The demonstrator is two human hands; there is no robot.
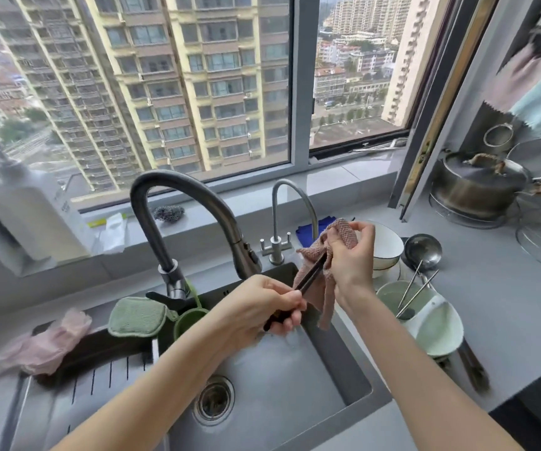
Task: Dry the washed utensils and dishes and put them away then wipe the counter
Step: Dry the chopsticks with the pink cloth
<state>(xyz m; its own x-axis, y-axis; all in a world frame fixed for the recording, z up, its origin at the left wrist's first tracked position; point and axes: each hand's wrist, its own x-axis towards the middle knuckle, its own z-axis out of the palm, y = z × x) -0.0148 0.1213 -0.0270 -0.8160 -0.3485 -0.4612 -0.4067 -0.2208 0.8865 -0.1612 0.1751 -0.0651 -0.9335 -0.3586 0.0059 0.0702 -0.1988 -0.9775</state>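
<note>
step: drying | left hand [262,307] grips handle end of dark slim chopsticks [309,278] over rear right corner of grey steel sink [295,369] | right hand [350,255] pinches pink-brown woven cloth [319,294] round their tips | risk: a loose grip could let one stick slide into the basin; hanging cloth tail may dip in too

Pale grey table [503,297] with the sink [353,362] sunk into it. Right of the sink it's crowded: stacked white bowls [387,245], a ladle [423,250] just beside them, and green bowls [389,292] nearer, with metal chopsticks [417,292] leaning in one. Far right corner, a lidded pot [477,187] sits on a wire rack [467,216]. Left side — crumpled pink gloves [44,343].
</note>
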